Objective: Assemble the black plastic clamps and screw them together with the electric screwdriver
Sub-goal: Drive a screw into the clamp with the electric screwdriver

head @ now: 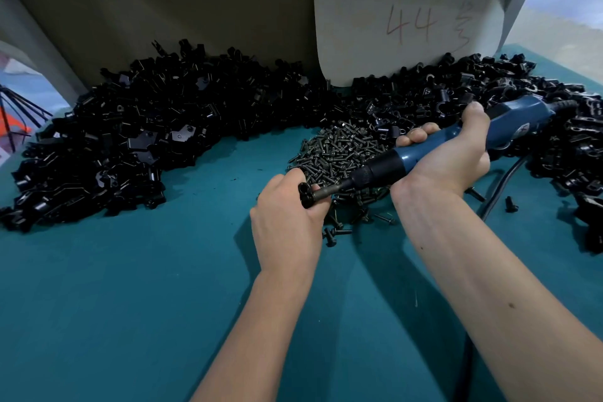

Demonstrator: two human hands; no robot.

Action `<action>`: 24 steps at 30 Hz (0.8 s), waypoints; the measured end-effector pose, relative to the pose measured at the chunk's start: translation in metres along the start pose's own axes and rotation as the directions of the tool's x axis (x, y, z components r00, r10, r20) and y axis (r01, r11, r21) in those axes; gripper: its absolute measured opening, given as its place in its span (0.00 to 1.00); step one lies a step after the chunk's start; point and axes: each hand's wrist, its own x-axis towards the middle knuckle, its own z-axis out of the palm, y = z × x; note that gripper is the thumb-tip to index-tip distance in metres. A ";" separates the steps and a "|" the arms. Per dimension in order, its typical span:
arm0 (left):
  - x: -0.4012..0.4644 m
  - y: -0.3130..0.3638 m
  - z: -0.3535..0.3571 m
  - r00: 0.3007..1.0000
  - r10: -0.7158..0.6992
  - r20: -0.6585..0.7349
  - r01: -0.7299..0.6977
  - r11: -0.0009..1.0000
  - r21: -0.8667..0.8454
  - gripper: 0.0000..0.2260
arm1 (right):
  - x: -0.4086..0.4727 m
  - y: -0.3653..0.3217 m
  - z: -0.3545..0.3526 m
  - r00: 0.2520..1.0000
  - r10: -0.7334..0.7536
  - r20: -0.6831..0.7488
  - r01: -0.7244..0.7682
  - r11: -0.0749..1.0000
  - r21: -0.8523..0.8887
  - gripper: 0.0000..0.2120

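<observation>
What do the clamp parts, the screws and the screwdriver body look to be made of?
Clamp parts: glossy black moulded plastic, judging by sharp highlights on their edges. Screws: probably dark-finished metal, with a dull grey sheen. Electric screwdriver: matte blue casing, likely plastic, with a black ribbed collar and a metal-looking bit.

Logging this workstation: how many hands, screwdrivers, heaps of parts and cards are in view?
Hands: 2, left, right
Screwdriver: 1
Clamp heaps: 2, left, right
Screw heap: 1
Card: 1
Total: 7
</observation>
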 end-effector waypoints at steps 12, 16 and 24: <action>0.000 0.001 0.000 1.000 -0.015 -0.016 0.015 1.000 0.008 0.21 | -0.004 0.001 0.002 0.999 -0.041 0.036 0.041 0.999 0.005 0.14; -0.001 0.001 -0.001 1.000 -0.019 -0.010 0.019 1.000 -0.016 0.19 | -0.004 0.003 0.000 0.999 -0.028 0.039 0.028 1.000 0.009 0.15; -0.001 0.001 -0.002 1.000 -0.017 0.022 0.017 0.999 -0.034 0.18 | -0.003 0.005 -0.001 0.999 -0.019 0.040 0.018 1.000 0.015 0.16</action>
